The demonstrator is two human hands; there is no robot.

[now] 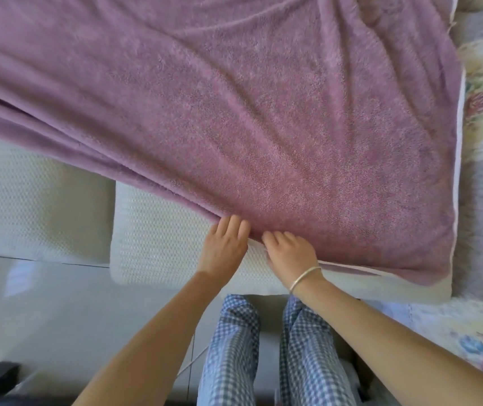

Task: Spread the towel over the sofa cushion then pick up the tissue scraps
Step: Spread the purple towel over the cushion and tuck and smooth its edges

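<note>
head view: the purple towel (263, 112) is pinched at its near edge by left hand (224, 244) and right hand (291, 254), sofa cushion (158, 230) partly uncovered, no tissue scraps seen.

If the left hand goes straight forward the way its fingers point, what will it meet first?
The left hand would meet the purple towel at once: its fingertips already lie at the towel's near edge, beside the right hand.
</note>
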